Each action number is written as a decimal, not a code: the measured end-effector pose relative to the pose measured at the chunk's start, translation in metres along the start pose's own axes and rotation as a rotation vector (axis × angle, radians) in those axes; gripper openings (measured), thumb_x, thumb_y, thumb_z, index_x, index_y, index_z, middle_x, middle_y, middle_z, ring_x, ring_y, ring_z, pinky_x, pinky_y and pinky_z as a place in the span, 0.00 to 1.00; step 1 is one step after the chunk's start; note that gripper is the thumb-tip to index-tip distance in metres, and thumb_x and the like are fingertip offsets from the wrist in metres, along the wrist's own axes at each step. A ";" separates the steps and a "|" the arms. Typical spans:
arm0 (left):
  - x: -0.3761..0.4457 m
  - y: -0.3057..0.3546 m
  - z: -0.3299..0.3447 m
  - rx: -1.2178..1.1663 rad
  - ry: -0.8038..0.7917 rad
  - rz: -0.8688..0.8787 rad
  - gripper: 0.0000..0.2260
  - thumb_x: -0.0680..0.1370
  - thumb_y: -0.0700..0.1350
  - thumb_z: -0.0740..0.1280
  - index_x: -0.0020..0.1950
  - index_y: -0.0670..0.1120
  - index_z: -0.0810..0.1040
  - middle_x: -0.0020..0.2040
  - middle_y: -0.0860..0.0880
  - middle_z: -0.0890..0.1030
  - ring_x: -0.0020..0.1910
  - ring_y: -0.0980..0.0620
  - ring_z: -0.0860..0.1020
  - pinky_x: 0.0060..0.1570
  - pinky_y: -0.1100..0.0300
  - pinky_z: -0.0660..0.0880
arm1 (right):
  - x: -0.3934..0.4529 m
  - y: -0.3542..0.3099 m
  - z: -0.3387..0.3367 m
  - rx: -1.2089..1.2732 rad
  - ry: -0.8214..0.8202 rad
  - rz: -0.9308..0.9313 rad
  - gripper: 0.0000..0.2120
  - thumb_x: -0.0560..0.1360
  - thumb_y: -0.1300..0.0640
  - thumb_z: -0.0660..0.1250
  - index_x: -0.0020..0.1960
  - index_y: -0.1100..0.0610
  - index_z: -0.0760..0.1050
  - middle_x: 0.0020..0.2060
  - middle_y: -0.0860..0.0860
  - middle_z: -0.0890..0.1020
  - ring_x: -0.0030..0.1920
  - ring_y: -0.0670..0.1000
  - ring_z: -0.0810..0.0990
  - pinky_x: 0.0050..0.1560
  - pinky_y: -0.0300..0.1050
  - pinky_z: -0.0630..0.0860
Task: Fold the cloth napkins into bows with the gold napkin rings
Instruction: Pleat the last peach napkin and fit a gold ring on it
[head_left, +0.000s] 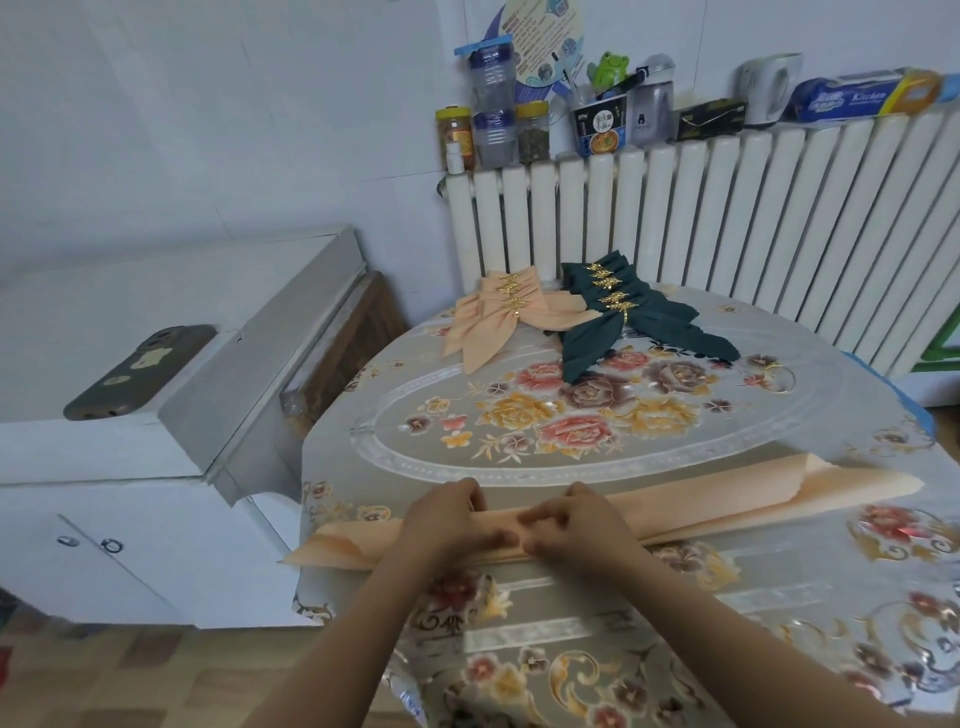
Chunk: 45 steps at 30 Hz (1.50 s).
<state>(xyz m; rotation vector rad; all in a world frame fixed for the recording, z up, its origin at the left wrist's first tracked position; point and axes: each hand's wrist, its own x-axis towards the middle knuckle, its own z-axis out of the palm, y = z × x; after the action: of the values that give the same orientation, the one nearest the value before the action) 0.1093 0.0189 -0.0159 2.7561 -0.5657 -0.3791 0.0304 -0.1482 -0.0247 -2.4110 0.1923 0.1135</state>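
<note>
Two piles of finished bows, peach (506, 306) and green (631, 314), lie far beyond the hands on the floral tablecloth (571, 415), before a white radiator (727, 218). A loose ring (781, 378) sits beyond and to the right. Both hands, left (452, 522) and right (574, 525), curl their fingers round the middle of a long pleated peach napkin (753, 501), pinching it side by side.
</note>
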 end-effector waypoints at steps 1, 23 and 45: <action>0.001 0.002 -0.002 0.041 -0.021 -0.005 0.21 0.64 0.65 0.72 0.44 0.52 0.73 0.43 0.54 0.77 0.44 0.54 0.75 0.41 0.59 0.71 | 0.000 0.000 0.000 -0.008 -0.005 -0.005 0.17 0.69 0.45 0.72 0.58 0.40 0.78 0.44 0.45 0.66 0.46 0.46 0.71 0.50 0.35 0.65; -0.014 0.032 -0.023 0.023 -0.104 0.065 0.12 0.69 0.51 0.73 0.43 0.43 0.81 0.36 0.49 0.76 0.35 0.52 0.73 0.32 0.60 0.66 | 0.006 0.002 -0.009 -0.137 -0.178 -0.029 0.17 0.77 0.47 0.62 0.66 0.39 0.71 0.51 0.50 0.67 0.53 0.50 0.70 0.55 0.41 0.65; -0.034 0.021 0.043 -0.149 0.205 0.538 0.22 0.79 0.51 0.53 0.70 0.46 0.70 0.69 0.50 0.70 0.69 0.56 0.65 0.67 0.70 0.57 | -0.003 0.022 -0.037 -0.160 -0.154 -0.210 0.15 0.70 0.57 0.67 0.30 0.51 0.63 0.42 0.51 0.78 0.39 0.48 0.73 0.39 0.39 0.67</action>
<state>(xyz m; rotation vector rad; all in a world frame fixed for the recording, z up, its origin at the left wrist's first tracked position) 0.0581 0.0042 -0.0419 2.3389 -1.1266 -0.0099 0.0252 -0.1884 -0.0113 -2.5509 -0.1465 0.2249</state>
